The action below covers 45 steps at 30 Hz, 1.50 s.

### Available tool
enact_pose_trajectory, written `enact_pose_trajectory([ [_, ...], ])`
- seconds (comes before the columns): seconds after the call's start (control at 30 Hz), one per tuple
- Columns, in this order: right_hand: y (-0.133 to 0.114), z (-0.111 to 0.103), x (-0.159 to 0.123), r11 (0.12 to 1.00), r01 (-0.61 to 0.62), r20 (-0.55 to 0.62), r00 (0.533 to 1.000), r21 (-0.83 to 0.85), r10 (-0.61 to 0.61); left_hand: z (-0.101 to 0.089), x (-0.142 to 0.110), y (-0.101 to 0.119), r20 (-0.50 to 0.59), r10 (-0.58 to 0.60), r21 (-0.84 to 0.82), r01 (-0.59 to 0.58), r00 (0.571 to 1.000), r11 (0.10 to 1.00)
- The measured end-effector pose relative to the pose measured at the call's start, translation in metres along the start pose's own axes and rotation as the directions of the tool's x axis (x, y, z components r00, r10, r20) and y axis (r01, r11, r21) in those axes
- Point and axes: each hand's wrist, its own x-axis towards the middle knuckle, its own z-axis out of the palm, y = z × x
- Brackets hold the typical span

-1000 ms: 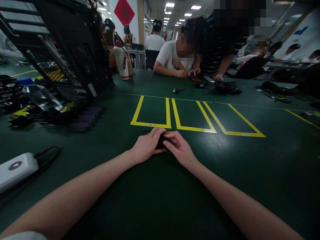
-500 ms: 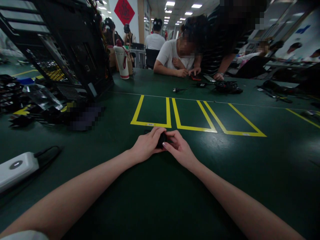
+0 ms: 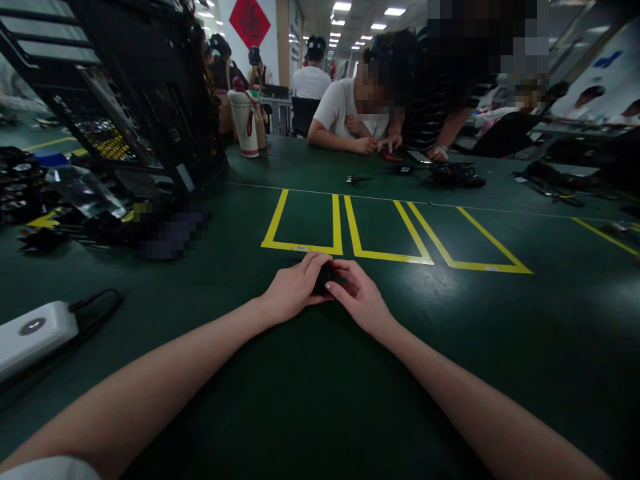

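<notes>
A small black object (image 3: 323, 280) sits between my two hands, low over the green table (image 3: 320, 387). Its kind is hard to make out, since my fingers cover most of it. My left hand (image 3: 295, 287) is wrapped over its top and left side, with the thumb underneath. From the right, my right hand (image 3: 361, 297) pinches its edge with thumb and curled fingers. Both hands are just in front of a yellow tape outline (image 3: 300, 248) on the table.
To the left stand a tilted black computer case (image 3: 165, 127), a plastic bottle (image 3: 83, 190) and a white power bank-like box (image 3: 37, 333) with a cable. A paper cup (image 3: 245, 123) is farther back. Across the table, a person in white (image 3: 335, 110) leans beside black cables (image 3: 453, 175).
My hands stay almost in the same place around the black object. The view has shifted very slightly.
</notes>
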Motion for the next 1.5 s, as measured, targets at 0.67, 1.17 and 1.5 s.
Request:
enact_pose_trajectory([
  [0.67,0.0002,-0.0009,0.0011,1.0,-0.024,0.023,0.999,0.007,0.024,0.0006,0.0004,-0.0004,-0.002,0.004,-0.011,-0.004,1.0,1.0],
  [1.17,0.0004,-0.0006,0.0023,0.999,-0.006,0.016,1.0,0.044,0.005,-0.0001,0.0001,0.0002,-0.005,0.013,-0.021,-0.013,1.0,1.0],
  [1.5,0.0023,-0.0004,0.0005,0.997,0.019,0.044,0.999,0.072,-0.022,0.0016,-0.0003,-0.0008,-0.013,0.022,-0.006,-0.022,1.0,1.0],
])
